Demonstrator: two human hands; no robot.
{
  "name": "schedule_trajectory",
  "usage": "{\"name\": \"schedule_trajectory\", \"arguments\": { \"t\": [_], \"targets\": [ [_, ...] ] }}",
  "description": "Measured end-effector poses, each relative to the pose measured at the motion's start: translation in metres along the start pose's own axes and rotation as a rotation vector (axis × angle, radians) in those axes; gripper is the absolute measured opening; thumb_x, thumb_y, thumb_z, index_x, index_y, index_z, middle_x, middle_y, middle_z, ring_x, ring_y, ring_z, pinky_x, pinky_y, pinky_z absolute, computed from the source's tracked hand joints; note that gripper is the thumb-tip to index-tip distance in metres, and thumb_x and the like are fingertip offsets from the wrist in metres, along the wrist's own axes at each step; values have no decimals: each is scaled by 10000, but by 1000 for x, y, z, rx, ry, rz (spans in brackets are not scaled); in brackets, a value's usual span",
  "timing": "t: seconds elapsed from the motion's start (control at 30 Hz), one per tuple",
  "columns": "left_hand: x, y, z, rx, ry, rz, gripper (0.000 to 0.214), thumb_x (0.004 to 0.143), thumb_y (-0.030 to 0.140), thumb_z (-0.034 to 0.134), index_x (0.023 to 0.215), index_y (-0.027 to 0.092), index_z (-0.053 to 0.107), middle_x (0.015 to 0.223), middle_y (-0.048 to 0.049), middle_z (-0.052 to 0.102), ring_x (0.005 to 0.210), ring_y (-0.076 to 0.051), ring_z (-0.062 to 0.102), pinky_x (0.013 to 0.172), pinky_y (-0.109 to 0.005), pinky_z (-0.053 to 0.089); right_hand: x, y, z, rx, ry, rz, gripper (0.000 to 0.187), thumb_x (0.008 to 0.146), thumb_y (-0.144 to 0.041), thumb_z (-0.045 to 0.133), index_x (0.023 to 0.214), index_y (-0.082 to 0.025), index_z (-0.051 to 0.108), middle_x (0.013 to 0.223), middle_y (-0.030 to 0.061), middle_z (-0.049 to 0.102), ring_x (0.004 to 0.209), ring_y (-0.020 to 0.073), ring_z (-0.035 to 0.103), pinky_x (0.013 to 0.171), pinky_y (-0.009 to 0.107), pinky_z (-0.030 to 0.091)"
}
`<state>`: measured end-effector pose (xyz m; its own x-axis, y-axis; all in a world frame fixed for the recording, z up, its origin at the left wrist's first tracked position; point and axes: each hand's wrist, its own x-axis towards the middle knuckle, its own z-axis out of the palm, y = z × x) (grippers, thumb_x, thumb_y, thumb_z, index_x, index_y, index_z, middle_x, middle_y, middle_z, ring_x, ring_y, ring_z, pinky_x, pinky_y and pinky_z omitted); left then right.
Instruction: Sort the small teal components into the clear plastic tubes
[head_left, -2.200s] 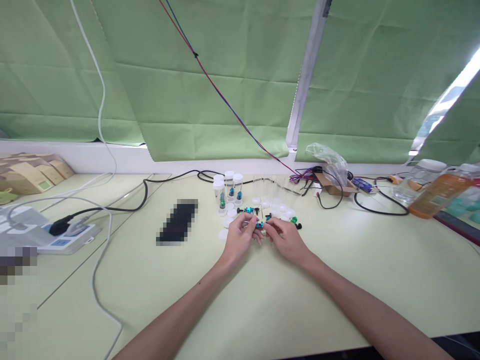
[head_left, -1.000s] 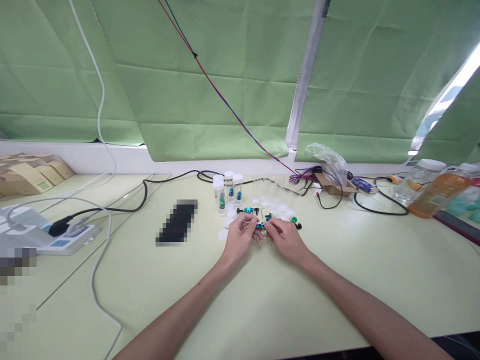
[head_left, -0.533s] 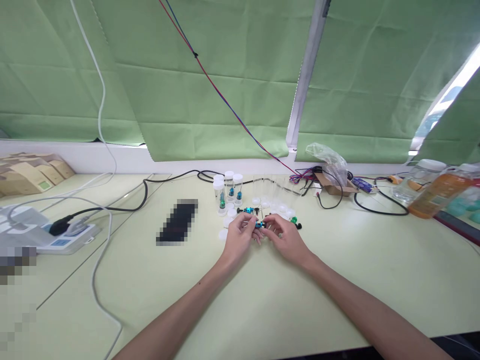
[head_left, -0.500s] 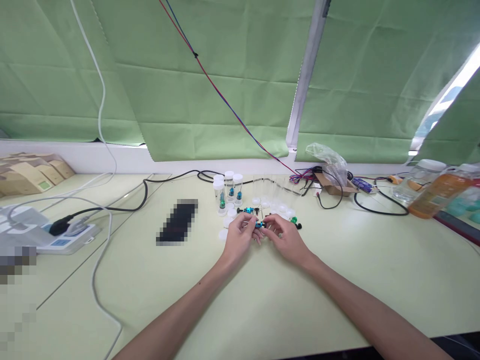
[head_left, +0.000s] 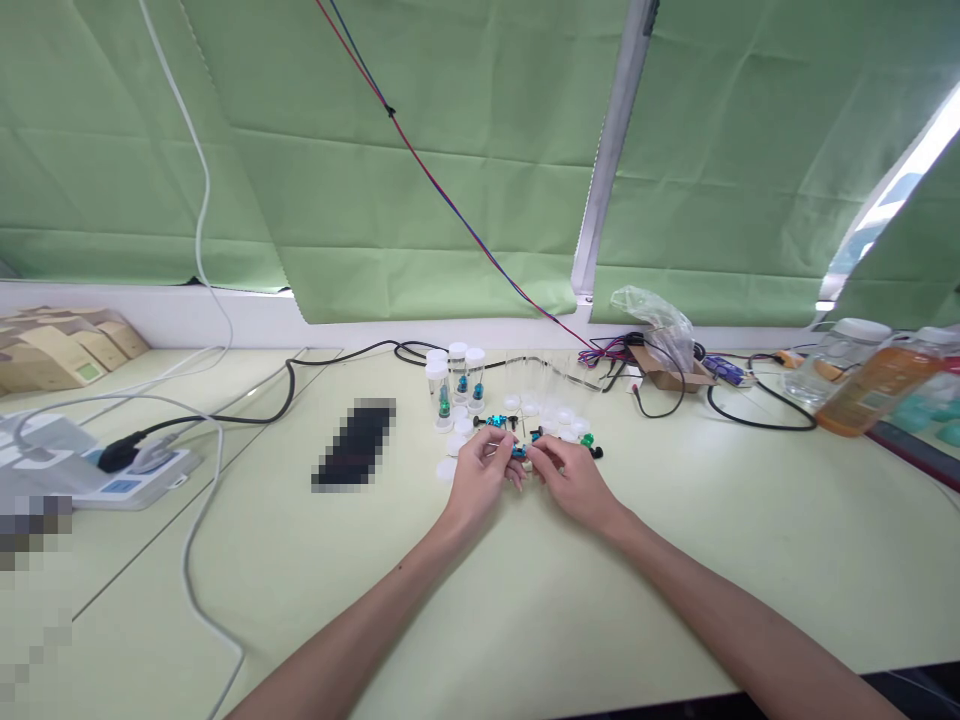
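Observation:
Between my hands is a small shiny blue part [head_left: 518, 452], too small to name further. My left hand [head_left: 478, 478] pinches it between thumb and fingers. From the other side, the fingertips of my right hand [head_left: 576, 480] close together at its right end. Just beyond the fingers lie more small blue and black pieces [head_left: 496, 422], and a green and black piece [head_left: 589, 441] is right of them. Round white caps [head_left: 447, 469] are scattered about. Clear tubes with white caps [head_left: 437, 400], holding blue or green pieces, stand upright behind my left hand.
Clear tubes [head_left: 534, 378] without coloured contents stand farther back. Left are a blurred dark rectangle [head_left: 355, 445], a power strip [head_left: 142, 475] and cables. A cardboard box [head_left: 671, 375] with a plastic bag is at back right, near bottles [head_left: 874, 395].
My right fingers have drawn closer together and shifted slightly at the blue part. A blue and black piece now shows just behind them. My left hand stays in nearly the same place.

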<state>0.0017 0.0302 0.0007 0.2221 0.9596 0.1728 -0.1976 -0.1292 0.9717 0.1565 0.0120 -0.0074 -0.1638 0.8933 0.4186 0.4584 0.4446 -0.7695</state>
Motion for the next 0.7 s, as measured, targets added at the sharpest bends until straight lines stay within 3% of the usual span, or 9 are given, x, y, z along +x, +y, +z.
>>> {"name": "schedule_trajectory", "arguments": {
  "t": [0.17, 0.3, 0.4, 0.7],
  "targets": [
    [0, -1, -1, 3, -1, 3, 293, 789, 447, 659, 801, 170, 565, 614, 1, 583, 530, -156, 610, 484, -277, 516, 0, 0, -1, 0, -17, 21, 351, 975, -399, 425, 728, -193, 565, 646, -12, 582, 579, 123, 494, 581, 256, 380],
    [1, -1, -3, 2, 19, 13, 297, 792, 453, 656, 800, 170, 565, 619, 0, 583, 535, -157, 615, 485, -277, 520, 0, 0, 0, 48, 4, 45, 219, 925, -403, 530, 979, -205, 606, 796, 13, 652, 689, 149, 590, 612, 260, 441],
    [3, -2, -4, 2, 26, 28, 300, 795, 459, 651, 801, 172, 562, 609, 6, 579, 530, -158, 617, 482, -277, 519, 0, 0, -1, 76, 12, 29, 235, 890, -368, 589, 1070, -218, 578, 902, 30, 667, 768, 163, 626, 634, 263, 470],
    [3, -2, -3, 5, 15, 19, 297, 795, 453, 654, 792, 172, 555, 619, 9, 569, 530, -157, 615, 478, -274, 516, -1, 1, 0, 74, -4, 2, 169, 908, -330, 554, 1028, -212, 567, 870, 28, 647, 740, 161, 613, 628, 264, 465]
  ]
}}
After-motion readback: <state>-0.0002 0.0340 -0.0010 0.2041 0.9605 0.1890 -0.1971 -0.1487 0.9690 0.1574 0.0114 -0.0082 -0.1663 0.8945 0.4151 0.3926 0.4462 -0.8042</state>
